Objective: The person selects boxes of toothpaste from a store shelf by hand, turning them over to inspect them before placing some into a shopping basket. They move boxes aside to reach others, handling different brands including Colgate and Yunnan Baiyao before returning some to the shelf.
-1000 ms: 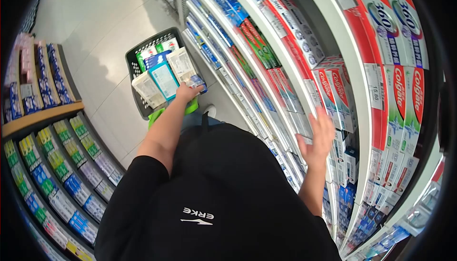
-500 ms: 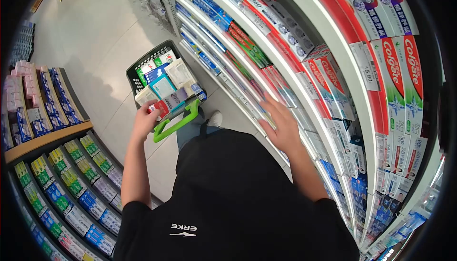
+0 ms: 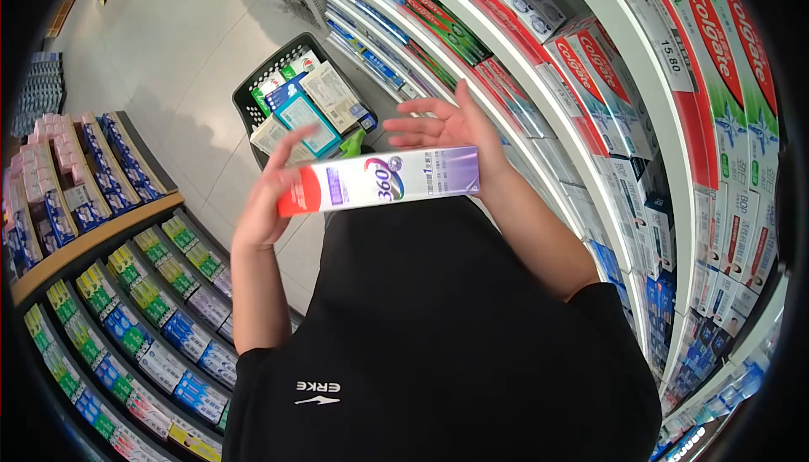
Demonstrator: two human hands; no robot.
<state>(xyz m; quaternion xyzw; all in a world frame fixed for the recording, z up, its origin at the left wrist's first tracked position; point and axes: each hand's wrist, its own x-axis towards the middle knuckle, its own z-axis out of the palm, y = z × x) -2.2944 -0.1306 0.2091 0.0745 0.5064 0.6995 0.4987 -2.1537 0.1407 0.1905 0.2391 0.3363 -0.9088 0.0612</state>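
Note:
A long white, purple and red toothpaste box (image 3: pixel 379 179) marked "360" lies level in front of my chest. My left hand (image 3: pixel 268 201) grips its red end. My right hand (image 3: pixel 451 129) supports the purple end from behind, with the fingers spread. Below the box on the floor stands a black shopping basket (image 3: pixel 253 95) with a green handle, filled with several boxed goods.
Curved shelves of boxed toothpaste (image 3: pixel 607 66) run along my right, with price tags on their edges. A lower display of small boxes (image 3: pixel 143 293) stands at my left. The pale floor (image 3: pixel 160 49) stretches away past the basket.
My left hand has lifted a toothpaste box from the basket up to chest height. My right hand left the shelf and came over to the box's other end.

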